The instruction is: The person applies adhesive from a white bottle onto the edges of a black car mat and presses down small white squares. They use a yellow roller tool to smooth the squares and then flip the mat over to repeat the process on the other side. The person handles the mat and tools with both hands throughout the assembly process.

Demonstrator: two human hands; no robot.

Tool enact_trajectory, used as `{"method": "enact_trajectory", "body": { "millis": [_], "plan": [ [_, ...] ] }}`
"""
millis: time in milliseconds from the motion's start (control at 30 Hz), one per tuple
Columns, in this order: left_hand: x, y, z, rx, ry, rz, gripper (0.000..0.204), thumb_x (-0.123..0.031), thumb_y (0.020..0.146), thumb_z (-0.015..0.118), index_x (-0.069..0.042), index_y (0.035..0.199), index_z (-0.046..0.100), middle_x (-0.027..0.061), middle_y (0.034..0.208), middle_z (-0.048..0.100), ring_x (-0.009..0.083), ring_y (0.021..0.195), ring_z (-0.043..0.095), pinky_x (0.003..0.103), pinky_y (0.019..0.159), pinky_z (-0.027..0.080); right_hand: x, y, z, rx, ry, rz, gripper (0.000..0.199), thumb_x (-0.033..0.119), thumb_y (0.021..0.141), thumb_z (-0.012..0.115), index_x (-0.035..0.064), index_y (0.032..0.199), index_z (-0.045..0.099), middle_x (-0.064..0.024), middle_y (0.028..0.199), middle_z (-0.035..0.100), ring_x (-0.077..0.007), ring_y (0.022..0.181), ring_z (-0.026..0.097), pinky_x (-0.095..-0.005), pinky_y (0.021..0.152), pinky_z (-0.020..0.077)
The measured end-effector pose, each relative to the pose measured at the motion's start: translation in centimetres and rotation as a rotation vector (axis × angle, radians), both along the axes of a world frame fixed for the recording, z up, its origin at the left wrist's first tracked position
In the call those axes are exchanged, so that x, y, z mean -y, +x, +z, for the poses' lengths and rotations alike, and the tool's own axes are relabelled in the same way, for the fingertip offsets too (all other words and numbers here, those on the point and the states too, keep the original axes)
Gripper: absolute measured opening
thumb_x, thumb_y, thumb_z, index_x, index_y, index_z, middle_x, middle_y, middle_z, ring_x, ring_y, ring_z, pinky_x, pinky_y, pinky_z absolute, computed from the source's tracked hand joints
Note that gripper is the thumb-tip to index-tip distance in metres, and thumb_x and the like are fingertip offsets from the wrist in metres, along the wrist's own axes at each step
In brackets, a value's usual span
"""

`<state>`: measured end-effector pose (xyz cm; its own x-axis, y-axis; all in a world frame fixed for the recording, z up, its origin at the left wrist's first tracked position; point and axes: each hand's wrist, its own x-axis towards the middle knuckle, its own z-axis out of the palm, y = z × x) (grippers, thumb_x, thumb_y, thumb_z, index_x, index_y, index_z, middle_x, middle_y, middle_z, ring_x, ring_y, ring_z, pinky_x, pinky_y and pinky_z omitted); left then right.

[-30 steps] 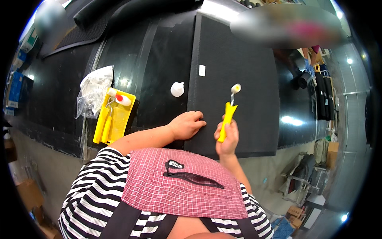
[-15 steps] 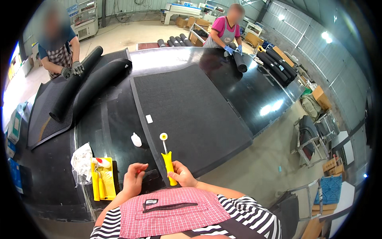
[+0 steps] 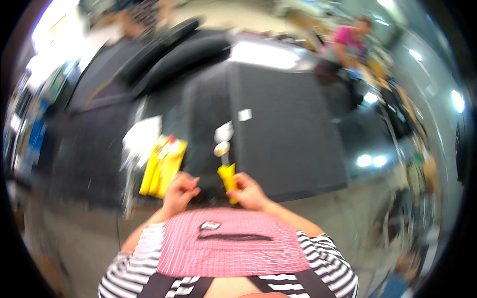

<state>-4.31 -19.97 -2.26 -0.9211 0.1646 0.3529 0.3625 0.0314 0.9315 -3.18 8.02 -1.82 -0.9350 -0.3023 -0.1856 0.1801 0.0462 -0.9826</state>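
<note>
1 head-worn fisheye view looks steeply down, close over both hands, across the dark worktable point(image 3: 298, 144), blurred

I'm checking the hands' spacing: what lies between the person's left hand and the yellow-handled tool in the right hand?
In the head view, only bare dark sheet shows between the left hand and the yellow-handled tool gripped by the right hand.

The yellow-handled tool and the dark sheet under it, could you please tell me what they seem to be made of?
The yellow-handled tool in the right hand looks like glossy moulded plastic with a pale round head; blur hides more. The dark sheet looks like matte rubber or foam, flat and dull, though uncertain.
</note>
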Motion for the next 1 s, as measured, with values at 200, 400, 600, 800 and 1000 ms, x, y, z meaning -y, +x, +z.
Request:
{"method": "enact_trajectory", "body": {
  "millis": [200,400,600,800,1000],
  "plan": [
    [3.3,3.3,4.3,0.286,-0.161,0.129,0.016,-0.001,0.080,0.079,-0.002,0.095,0.073,0.0072,0.091,0.070,0.0178,0.085,0.066,0.029,0.078,0.052,4.7,-2.2,1.9,0.288,0.285,0.173,0.030,0.011,0.090,0.076,-0.0014,0.113,0.062,-0.0079,0.095,0.069,-0.0130,0.077,0.066,-0.0251,0.061,0.0528],
    [6.6,2.3,4.9,0.145,-0.394,0.406,0.015,-0.002,0.090,0.072,0.002,0.104,0.073,0.0137,0.096,0.075,0.0207,0.085,0.072,0.029,0.079,0.055,8.3,-5.1,0.3,0.261,0.338,0.162,0.035,0.018,0.090,0.079,-0.0034,0.111,0.062,-0.0106,0.093,0.071,-0.0158,0.073,0.068,-0.0255,0.063,0.0550],
    [6.7,-2.1,4.5,0.018,-0.626,0.468,0.034,-0.002,0.087,0.069,-0.005,0.121,0.066,0.0150,0.104,0.070,0.0314,0.091,0.070,0.036,0.081,0.056,11.8,-6.5,1.0,0.153,0.447,0.103,0.036,0.024,0.089,0.080,-0.0015,0.103,0.059,-0.0085,0.082,0.068,-0.0127,0.059,0.063,-0.0250,0.053,0.0521],
    [6.3,-4.2,2.7,-0.037,-0.799,0.441,0.030,-0.006,0.089,0.065,-0.007,0.118,0.064,0.0148,0.104,0.071,0.0358,0.094,0.069,0.042,0.083,0.055,12.6,-6.4,0.0,0.170,0.486,0.101,0.042,0.032,0.089,0.081,-0.0007,0.101,0.056,-0.0092,0.079,0.066,-0.0122,0.054,0.061,-0.0245,0.049,0.0503],
    [6.2,-7.0,2.9,0.033,-0.766,0.529,0.028,-0.008,0.091,0.065,-0.007,0.118,0.062,0.0145,0.096,0.074,0.0371,0.091,0.070,0.044,0.081,0.055,11.8,-6.4,0.6,0.318,0.398,0.106,0.044,0.037,0.094,0.073,-0.0017,0.106,0.056,-0.0143,0.087,0.069,-0.0158,0.060,0.067,-0.0252,0.055,0.0534]
  ]
}}
